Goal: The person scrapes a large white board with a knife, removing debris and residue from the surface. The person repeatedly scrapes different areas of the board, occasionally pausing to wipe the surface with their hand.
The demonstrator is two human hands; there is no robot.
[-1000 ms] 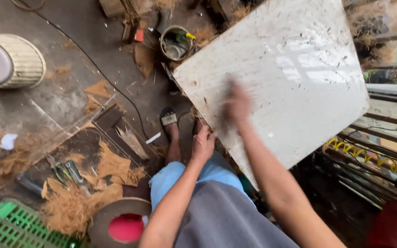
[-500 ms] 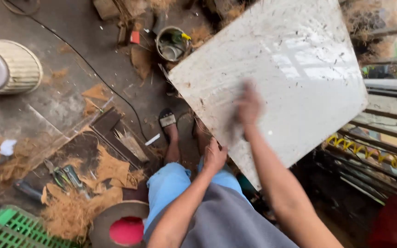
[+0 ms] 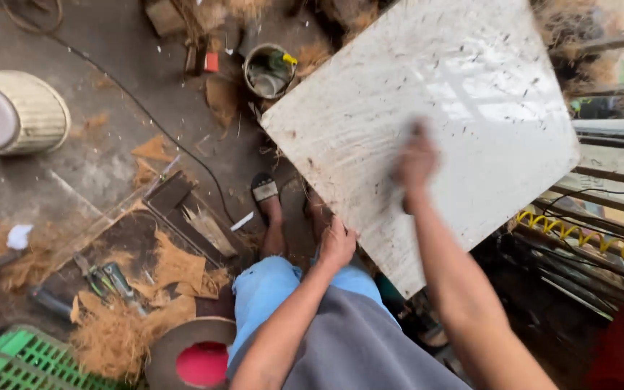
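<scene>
- Two bare hands work on one large, square, off-white board flecked with dark fibres [image 3: 464, 108], which stands tilted on a corner above the person's lap and fills the frame from 12 to 3 o'clock.
- Left hand [image 3: 337, 244]: forearm rises from 6 o'clock; the grip is closed over the board's lower-left edge near its bottom corner, fingers curled round the rim.
- Right hand [image 3: 414, 162]: arm reaches up from 5 o'clock, wrist bent, the hand lying against the board's face near its middle. It is blurred, so whether the fingers are flat or curled cannot be told; nothing shows inside it.
- At 9 o'clock of the left hand, a sandalled foot [image 3: 267, 198] rests on the grey concrete floor [image 3: 102, 166].
- At 11 o'clock of the board, just beside its upper-left edge, stands a small round tin of tools [image 3: 269, 71].
- Far at 9 o'clock lies a pale ribbed spool [image 3: 16, 112]; at 7 o'clock, brown coir fibre [image 3: 113, 336] beside a green plastic crate [image 3: 16, 361].
</scene>
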